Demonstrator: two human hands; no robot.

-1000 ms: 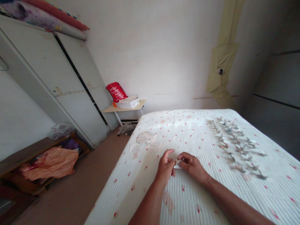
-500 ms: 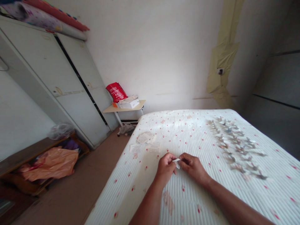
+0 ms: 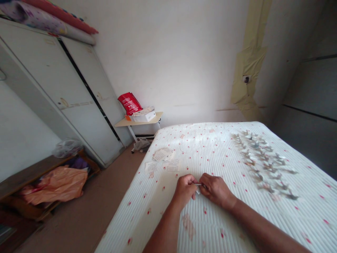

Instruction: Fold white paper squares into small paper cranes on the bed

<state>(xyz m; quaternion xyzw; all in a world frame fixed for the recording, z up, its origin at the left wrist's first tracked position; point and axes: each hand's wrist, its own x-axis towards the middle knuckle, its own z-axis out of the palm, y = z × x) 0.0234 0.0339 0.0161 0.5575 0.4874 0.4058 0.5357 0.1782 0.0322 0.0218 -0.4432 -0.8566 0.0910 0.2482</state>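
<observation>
White paper sliver [image 3: 198, 186], pinched between left hand [image 3: 184, 190] and right hand [image 3: 216, 190], ribbed mattress [image 3: 231, 225]

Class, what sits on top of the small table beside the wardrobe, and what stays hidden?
On the small table, a red packet stands behind a white box topped with papers. The tabletop beneath them is covered, and so is whatever lies behind them.

The left hand [image 3: 184, 190] and the right hand [image 3: 216, 189] stay almost touching each other, and their fingers [image 3: 190, 181] are curled in a small pinch. The left forearm [image 3: 164, 233] and the right forearm [image 3: 259, 223] come diagonal from below, both low and relaxed.
</observation>
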